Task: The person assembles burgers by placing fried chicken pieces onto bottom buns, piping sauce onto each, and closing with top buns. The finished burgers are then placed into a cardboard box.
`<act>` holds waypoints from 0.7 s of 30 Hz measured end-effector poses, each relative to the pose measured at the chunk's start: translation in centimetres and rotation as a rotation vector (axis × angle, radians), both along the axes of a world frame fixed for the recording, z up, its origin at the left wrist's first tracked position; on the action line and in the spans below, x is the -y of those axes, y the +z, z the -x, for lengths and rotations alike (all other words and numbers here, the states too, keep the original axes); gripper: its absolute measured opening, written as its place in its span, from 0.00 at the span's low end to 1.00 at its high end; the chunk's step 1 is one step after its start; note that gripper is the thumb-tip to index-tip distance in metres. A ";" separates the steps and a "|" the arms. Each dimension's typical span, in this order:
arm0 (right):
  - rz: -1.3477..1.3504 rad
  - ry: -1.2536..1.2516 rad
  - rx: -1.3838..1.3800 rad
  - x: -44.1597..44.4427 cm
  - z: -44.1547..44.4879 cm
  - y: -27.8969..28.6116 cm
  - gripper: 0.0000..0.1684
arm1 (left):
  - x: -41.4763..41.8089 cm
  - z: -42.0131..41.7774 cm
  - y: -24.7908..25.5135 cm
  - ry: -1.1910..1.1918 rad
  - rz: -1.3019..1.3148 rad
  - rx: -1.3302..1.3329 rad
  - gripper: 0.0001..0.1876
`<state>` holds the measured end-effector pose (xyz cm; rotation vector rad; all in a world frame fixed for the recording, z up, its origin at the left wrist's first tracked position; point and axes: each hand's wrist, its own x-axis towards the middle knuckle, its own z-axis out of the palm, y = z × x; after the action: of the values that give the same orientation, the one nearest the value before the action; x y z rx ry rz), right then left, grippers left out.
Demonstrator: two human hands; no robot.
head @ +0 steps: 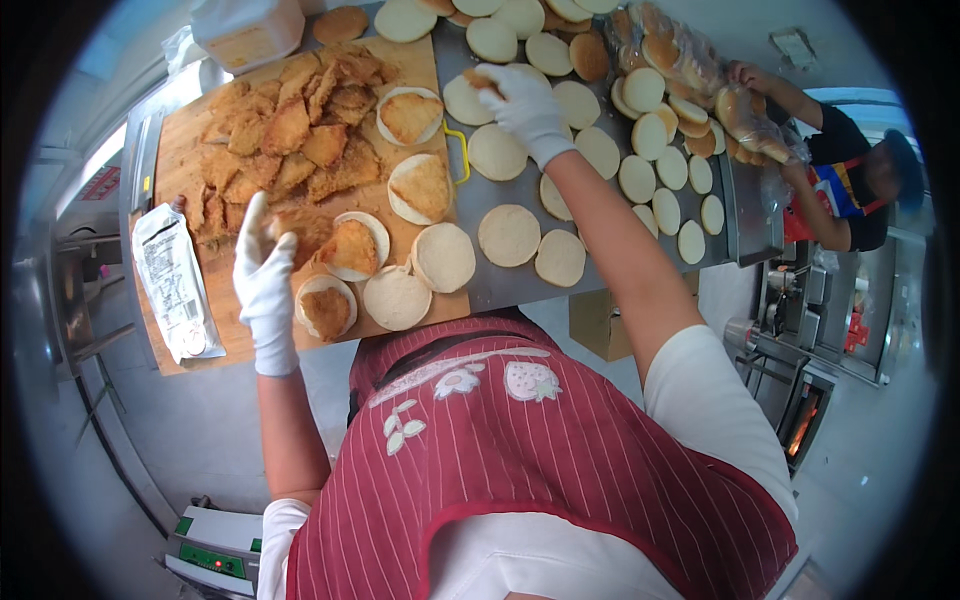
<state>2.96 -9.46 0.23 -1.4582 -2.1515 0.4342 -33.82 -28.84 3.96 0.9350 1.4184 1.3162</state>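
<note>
Both my hands wear white gloves. My left hand (266, 262) is at the near left of a wooden board (232, 322), its thumb and fingers around a blurred piece of breaded fried cutlet (300, 229). My right hand (521, 105) reaches over the dark tabletop, its fingers on a small browned piece (480, 79) above a bun half (466, 101); whether that is bread or cutlet I cannot tell. A heap of breaded cutlets (285, 127) lies on the board. Several bun halves along the board's right side carry cutlets, such as the bun with a cutlet (410, 116).
Many cut bun halves (510, 235) spread over the dark tabletop (487, 289). A white printed pouch (176, 285) lies at the board's left edge, a plastic jug (247, 34) behind. At right, a person (832, 165) handles bagged buns (750, 124). A yellow handle (461, 154) stands beside the board.
</note>
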 end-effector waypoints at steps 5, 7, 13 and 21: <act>-0.349 0.114 -0.003 2.9 0.2 -1.1 0.26 | -0.5 -4.3 1.7 -0.107 0.028 0.073 0.33; 0.096 0.032 -0.186 6.4 3.3 4.3 0.28 | -0.7 -5.2 1.8 -0.203 0.061 0.006 0.33; 0.710 0.230 -0.453 16.7 6.2 6.6 0.34 | 2.0 -8.6 3.2 -0.516 0.339 -0.200 0.32; 0.514 0.082 -0.303 16.6 6.0 5.1 0.26 | 5.4 -8.1 0.2 -0.594 -0.088 -1.048 0.35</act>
<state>-3.02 -26.06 5.30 -1.4400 -1.9381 1.2273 -25.75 -34.27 4.14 2.0853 1.5953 0.3989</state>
